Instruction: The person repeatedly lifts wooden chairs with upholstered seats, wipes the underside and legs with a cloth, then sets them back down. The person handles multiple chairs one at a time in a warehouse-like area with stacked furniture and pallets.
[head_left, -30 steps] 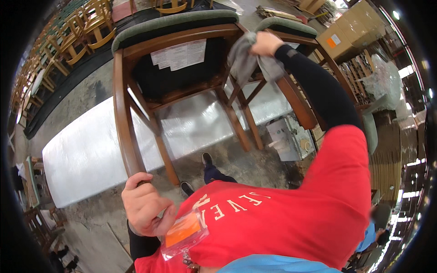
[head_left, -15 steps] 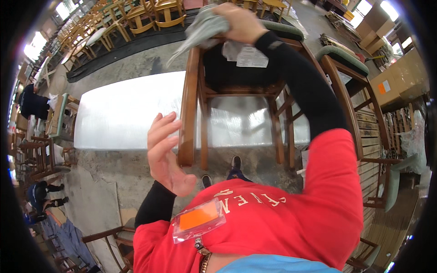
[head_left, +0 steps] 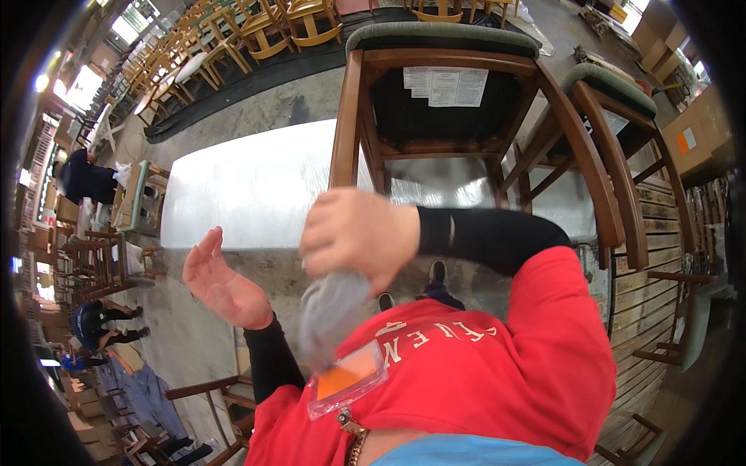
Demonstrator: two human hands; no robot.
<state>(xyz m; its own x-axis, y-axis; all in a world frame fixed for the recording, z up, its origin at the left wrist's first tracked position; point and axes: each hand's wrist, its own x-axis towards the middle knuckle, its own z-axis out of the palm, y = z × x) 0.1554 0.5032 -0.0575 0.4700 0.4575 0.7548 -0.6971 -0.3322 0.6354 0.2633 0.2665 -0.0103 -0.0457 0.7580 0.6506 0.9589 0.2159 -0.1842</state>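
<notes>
Fingers (head_left: 342, 233) of the right hand (head_left: 359, 237) curled tight, clamped on a grey cloth (head_left: 330, 307) bunched in the fist; cloth hangs limp below the hand, close in front of the red shirt (head_left: 497, 365) and the orange badge holder (head_left: 346, 380). Left hand (head_left: 225, 283) empty, fingers together and stretched flat, palm open, touching nothing, just left of the cloth. Cloth looks soft, light, floppy, not slippery; judged easiest to grip as a wad in the palm, as held now. Beyond the hands: wooden chair (head_left: 443, 101) with green padded seat, turned so its underside with white paper labels (head_left: 444, 85) faces the camera, its left leg (head_left: 346, 124) rising just above the right hand, not touched. Chair looks stiff and fairly heavy; legs and rails are the obvious holds. Second similar chair (head_left: 622, 124) beside it, right. Shiny plastic sheet (head_left: 249, 186) on the concrete floor (head_left: 194, 342) beneath. Far top-left: rows of yellow wooden chairs (head_left: 264, 27); other people (head_left: 85, 179) at far left.
</notes>
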